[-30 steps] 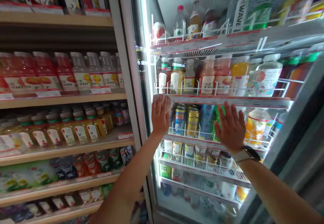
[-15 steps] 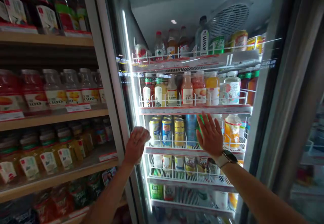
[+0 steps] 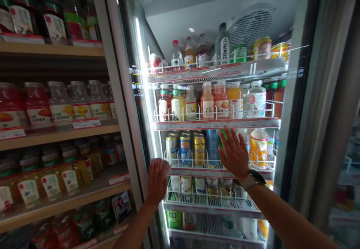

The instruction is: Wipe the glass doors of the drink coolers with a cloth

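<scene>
Your arms reach forward and up from the bottom corners of the view, with your left forearm [image 3: 133,232] and right forearm [image 3: 284,219] angled inward. Your right hand [image 3: 234,154] is open and upright, palm facing away from you, its fingers [image 3: 231,140] spread. Your left hand [image 3: 157,181] is also open, palm forward, sitting lower and well apart from the right.

At nine o'clock, wooden shelves [image 3: 56,138] carry rows of juice bottles [image 3: 63,104]. At twelve o'clock, wire fridge shelves [image 3: 216,123] hold bottles [image 3: 207,101] and cans [image 3: 185,150].
</scene>
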Tool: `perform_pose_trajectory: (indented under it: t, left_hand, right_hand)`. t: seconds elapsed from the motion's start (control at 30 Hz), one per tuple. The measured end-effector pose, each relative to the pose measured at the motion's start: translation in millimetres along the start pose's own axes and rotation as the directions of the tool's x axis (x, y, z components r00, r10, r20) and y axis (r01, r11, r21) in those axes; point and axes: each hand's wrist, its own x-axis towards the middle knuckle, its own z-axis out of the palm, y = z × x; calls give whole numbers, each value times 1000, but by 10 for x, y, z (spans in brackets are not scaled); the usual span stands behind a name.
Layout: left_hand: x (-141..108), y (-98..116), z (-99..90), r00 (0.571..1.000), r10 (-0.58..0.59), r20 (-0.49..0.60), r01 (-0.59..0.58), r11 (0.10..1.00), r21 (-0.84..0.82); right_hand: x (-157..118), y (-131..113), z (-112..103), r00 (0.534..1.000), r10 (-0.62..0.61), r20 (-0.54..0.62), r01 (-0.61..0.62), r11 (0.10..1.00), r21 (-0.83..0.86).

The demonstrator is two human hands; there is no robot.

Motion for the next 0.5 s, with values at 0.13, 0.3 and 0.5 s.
perform_pose_trajectory:
  t: [0.13,0.3,0.5]
  left_hand:
    - [20,145,24,998,65,14,-65,998,-2]
    - [1394,437,73,997,0,-83,-11,992,-125]
    - [2480,1058,197,989,73,-127,-103,963,-250]
  right_hand:
    - [0,-4,16,1000,19,11,-19,1000,6]
    - [36,-30,16,999,26,38,-26,1000,10]
    - [92,95,-170,994,1,113,-6,999,50]
